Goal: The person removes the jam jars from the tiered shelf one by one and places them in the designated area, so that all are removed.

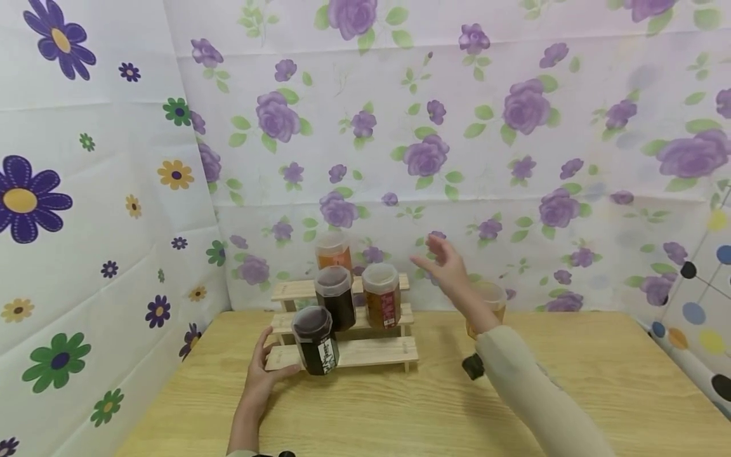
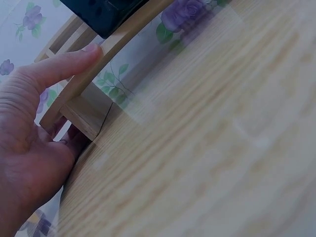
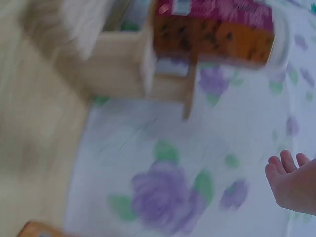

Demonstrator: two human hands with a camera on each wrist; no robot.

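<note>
My left hand (image 1: 259,374) grips the left end of a three-tier wooden display rack (image 1: 374,351). In the left wrist view the thumb (image 2: 74,64) presses on the lowest board and the other fingers are mostly hidden behind it. A dark jar with a white label (image 1: 316,346) stands on that board, close to the thumb. The middle tier carries another dark jar (image 1: 335,301) and a brown jar with a red label (image 1: 381,298). An orange jar (image 1: 334,254) is on the top tier. My right hand (image 1: 448,266) is raised in the air right of the rack, fingers apart, holding nothing.
Behind my right forearm a lidded amber jar (image 1: 493,298) is partly hidden on the wooden table (image 1: 411,412). A small black object (image 1: 473,366) shows beside the right sleeve. Flowered cloth (image 1: 422,209) hangs behind the table and along its sides.
</note>
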